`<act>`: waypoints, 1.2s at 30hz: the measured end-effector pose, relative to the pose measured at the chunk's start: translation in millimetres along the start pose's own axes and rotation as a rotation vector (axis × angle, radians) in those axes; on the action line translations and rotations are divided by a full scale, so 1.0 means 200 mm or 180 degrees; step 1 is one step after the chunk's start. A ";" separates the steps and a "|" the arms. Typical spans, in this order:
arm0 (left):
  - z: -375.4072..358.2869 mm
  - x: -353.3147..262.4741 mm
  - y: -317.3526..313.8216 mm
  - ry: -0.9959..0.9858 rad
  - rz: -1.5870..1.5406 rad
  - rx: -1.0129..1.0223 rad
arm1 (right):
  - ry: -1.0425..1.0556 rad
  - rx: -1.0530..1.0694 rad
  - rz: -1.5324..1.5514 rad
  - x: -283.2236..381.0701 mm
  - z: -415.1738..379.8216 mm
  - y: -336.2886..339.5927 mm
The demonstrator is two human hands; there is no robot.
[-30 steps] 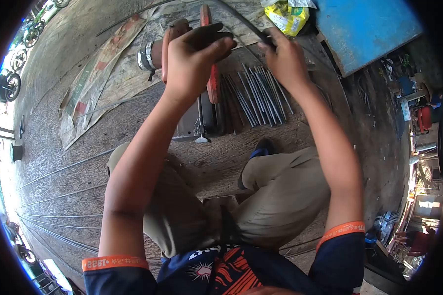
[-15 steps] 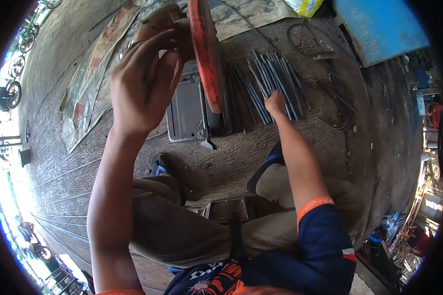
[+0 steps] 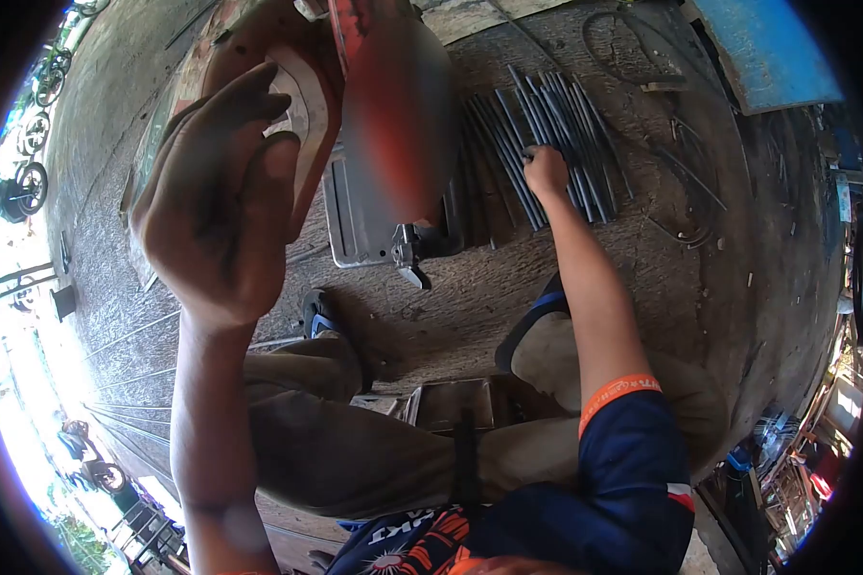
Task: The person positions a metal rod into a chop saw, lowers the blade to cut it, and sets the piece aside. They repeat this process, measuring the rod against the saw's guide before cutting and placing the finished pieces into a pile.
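A cut-off saw with a red blade guard (image 3: 393, 125) stands in front of me, its guard smeared by motion. My left hand (image 3: 216, 192) is at the saw's looped handle (image 3: 328, 101), fingers curled round its near side and thumb beside it. Under the guard, the grey saw base (image 3: 360, 230) shows in part, with a metal clamp (image 3: 408, 254) at its near end. To the right, several dark metal rods (image 3: 571, 134) lie side by side on the ground. My right hand (image 3: 547, 172) is closed over the rods, pinching one near its fingertips.
A blue panel (image 3: 772, 53) is at the upper right. Bent cable (image 3: 594, 48) and thin wire scraps (image 3: 690, 177) lie beyond the rods. Between my sandalled feet sits a low wooden frame (image 3: 441, 407). Long thin rods (image 3: 129, 422) stretch across the ground at left.
The saw's handle and guard have come up nearer the camera, and my left hand has moved left with the handle. My right hand stays at the rods while the view shifts slightly.
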State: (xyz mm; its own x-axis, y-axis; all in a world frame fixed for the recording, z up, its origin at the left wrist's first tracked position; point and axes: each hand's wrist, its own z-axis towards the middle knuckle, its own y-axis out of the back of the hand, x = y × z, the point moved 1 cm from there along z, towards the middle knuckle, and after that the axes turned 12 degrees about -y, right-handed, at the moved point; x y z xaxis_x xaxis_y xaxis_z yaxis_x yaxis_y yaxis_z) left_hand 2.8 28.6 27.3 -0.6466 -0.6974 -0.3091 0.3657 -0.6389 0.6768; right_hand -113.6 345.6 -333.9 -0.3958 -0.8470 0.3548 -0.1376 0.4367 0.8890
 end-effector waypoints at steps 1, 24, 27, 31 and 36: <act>0.00 0.00 0.00 -0.0003 -0.0010 0.0004 | -0.0010 0.0007 0.0001 0.00 0.02 -0.01; 0.00 -0.01 -0.03 -0.0253 -0.0033 -0.0206 | 0.0212 0.0153 -0.0728 0.02 0.05 -0.03; 0.00 -0.02 -0.03 -0.0262 -0.0067 -0.0200 | 0.0333 0.0161 -0.0601 0.03 0.03 0.01; -0.01 0.00 -0.03 -0.0319 -0.0108 -0.0239 | 0.0471 -0.0054 -0.0558 0.02 0.05 -0.04; 0.01 -0.04 -0.02 -0.0147 0.0133 -0.0084 | 0.0419 0.0045 -0.0594 0.02 0.04 -0.02</act>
State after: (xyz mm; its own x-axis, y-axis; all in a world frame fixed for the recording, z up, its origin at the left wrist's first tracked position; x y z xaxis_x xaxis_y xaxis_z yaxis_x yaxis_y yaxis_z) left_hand 4.8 36.9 27.6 -0.6602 -0.7084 -0.2494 0.4102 -0.6183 0.6704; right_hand -121.5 343.5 -338.3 -0.2405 -0.9454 0.2200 -0.2103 0.2720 0.9390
